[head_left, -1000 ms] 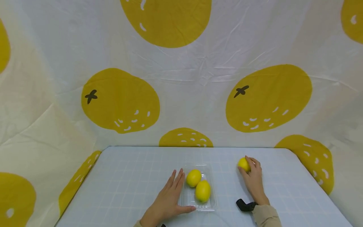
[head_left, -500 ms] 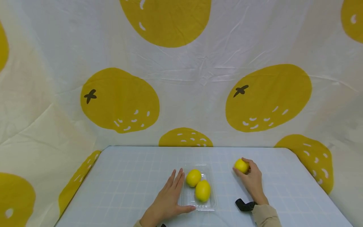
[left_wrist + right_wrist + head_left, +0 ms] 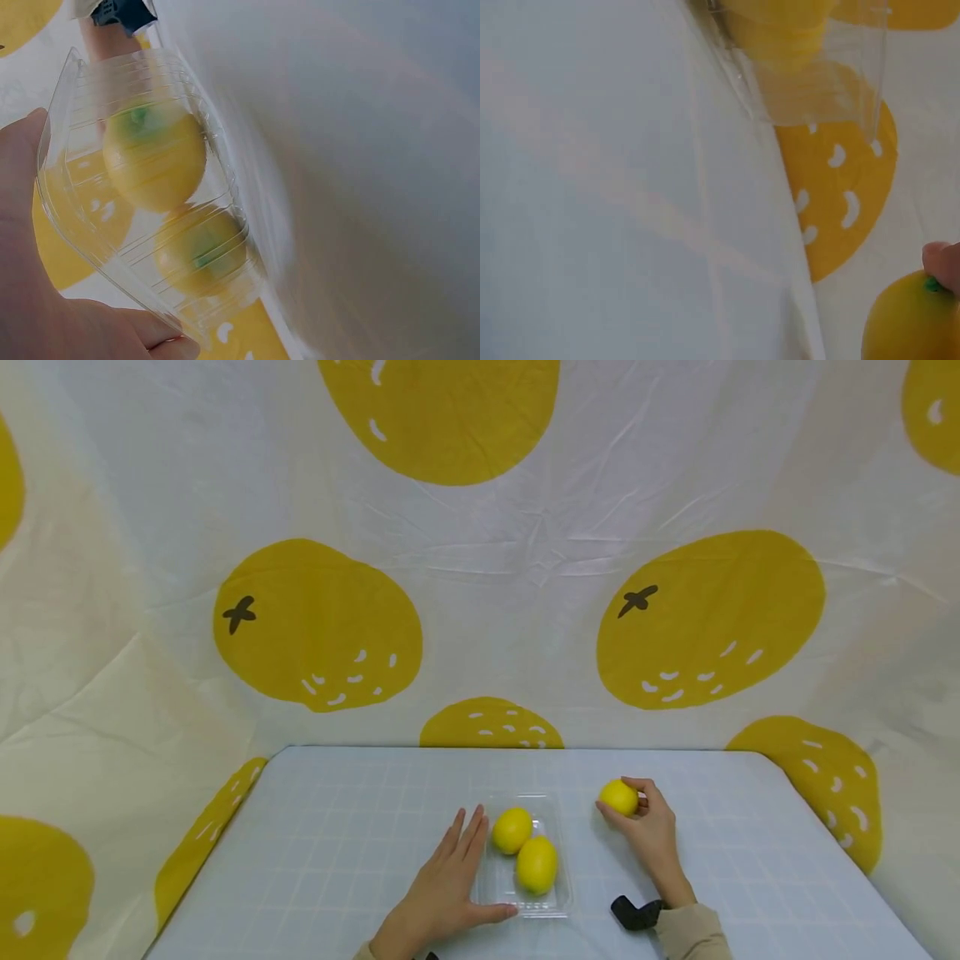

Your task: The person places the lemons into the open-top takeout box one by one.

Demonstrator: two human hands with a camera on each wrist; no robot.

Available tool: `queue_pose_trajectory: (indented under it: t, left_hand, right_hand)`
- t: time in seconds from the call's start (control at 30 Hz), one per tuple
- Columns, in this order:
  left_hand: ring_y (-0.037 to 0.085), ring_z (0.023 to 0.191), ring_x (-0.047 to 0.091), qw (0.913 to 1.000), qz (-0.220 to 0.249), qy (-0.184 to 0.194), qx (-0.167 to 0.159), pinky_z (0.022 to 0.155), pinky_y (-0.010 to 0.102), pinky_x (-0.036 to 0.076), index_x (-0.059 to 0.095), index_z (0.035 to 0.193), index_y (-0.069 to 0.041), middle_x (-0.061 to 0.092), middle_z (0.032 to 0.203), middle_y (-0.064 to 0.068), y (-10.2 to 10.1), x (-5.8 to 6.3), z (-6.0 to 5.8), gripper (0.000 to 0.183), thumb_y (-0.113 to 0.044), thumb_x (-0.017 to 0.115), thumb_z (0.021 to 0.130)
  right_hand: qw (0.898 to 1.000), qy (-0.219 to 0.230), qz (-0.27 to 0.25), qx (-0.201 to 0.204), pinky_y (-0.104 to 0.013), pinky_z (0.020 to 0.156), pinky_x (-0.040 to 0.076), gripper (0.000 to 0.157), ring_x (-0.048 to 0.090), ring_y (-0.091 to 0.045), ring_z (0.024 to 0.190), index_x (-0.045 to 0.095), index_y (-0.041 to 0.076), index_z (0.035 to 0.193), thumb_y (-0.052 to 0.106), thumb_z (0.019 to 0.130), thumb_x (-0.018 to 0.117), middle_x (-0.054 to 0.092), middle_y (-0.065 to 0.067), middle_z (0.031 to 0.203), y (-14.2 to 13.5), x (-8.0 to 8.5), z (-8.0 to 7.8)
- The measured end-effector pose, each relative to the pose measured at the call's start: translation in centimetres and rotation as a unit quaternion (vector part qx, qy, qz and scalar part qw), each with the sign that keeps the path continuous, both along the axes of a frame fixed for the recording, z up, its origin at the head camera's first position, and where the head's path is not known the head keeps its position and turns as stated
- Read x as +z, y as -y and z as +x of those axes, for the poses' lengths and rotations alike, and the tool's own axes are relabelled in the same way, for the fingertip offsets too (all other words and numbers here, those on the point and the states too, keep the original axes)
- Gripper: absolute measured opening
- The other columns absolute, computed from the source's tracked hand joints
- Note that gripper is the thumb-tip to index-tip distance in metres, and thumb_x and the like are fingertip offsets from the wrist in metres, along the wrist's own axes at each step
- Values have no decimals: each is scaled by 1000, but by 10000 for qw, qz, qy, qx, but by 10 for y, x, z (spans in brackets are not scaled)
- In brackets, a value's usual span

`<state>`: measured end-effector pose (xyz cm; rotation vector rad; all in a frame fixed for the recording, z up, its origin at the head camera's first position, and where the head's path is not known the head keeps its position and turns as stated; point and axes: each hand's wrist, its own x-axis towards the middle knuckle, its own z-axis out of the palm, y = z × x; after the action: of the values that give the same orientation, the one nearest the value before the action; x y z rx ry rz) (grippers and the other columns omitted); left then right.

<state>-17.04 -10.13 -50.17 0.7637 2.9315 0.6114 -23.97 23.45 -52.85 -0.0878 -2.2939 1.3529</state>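
My right hand [image 3: 651, 829] holds a yellow lemon [image 3: 617, 797] between thumb and fingers, right of a clear plastic container [image 3: 557, 906]. At the lower right of the right wrist view, a fingertip rests on the green end of this lemon [image 3: 907, 322]. Two more lemons lie inside the container: one at the back [image 3: 512, 831] and one nearer the front [image 3: 537, 866]. My left hand [image 3: 442, 885] rests against the container, fingers straight along its left side and thumb by its front edge. The left wrist view shows both lemons through the container's ribbed wall [image 3: 161, 67].
A pale checked cloth covers the table [image 3: 337, 818]. Behind it hangs a white curtain [image 3: 510, 618] printed with large yellow fruit. A black wrist device [image 3: 636, 913] sits by my right sleeve [image 3: 693, 933].
My right hand has moved left with the lemon, closer to the container. The left hand, the container and the two lemons in it have stayed in place.
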Motion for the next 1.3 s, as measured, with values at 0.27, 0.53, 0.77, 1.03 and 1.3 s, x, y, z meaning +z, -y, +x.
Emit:
queue_pose_trajectory:
  t: [0.27, 0.53, 0.77, 1.03, 1.3]
  left_hand:
    - [29, 152, -5, 10000, 9, 31, 10, 117, 54, 21, 14, 160, -8, -2, 167, 3, -1, 0, 1, 122, -85, 54, 75]
    - [30, 152, -3, 10000, -22, -27, 32, 116, 54, 22, 15, 159, -8, -2, 167, 2, -1, 0, 1, 121, -86, 53, 75]
    - [33, 152, 0, 9999, -52, -142, -14, 115, 56, 25, 16, 159, -6, 1, 167, 5, 0, 0, 1, 120, -85, 53, 76]
    - [34, 151, 1, 9994, -34, -339, -108, 115, 55, 26, 17, 159, -5, 3, 167, 7, 2, 0, 1, 120, -86, 51, 77]
    - [36, 151, 3, 9982, -1, -566, -178, 115, 53, 26, 18, 158, -3, 4, 167, 8, 2, -3, 0, 119, -85, 50, 78]
  right_hand:
    - [9991, -84, -60, 419, -16, 71, 51, 54, 60, -17, 82, 62, 10, 118, 20, 73, 90, 65, -7, 115, 24, 15, 5]
    - [9941, -260, 152, 1047, -21, 78, 53, 53, 59, -20, 85, 62, 12, 116, 19, 72, 91, 65, -4, 119, 52, 37, 17]
    - [9811, -347, 297, 1881, -31, 84, 55, 53, 60, -19, 92, 62, 16, 116, 20, 72, 91, 65, 2, 118, 73, 50, 30]
    - [9528, -717, 679, 2871, -34, 80, 55, 54, 59, -15, 103, 62, 20, 118, 26, 73, 91, 63, 7, 120, 91, 51, 49]
    - [9221, -936, 892, 3647, -31, 82, 55, 55, 59, -19, 113, 63, 19, 121, 22, 73, 90, 62, -9, 127, 98, 44, 59]
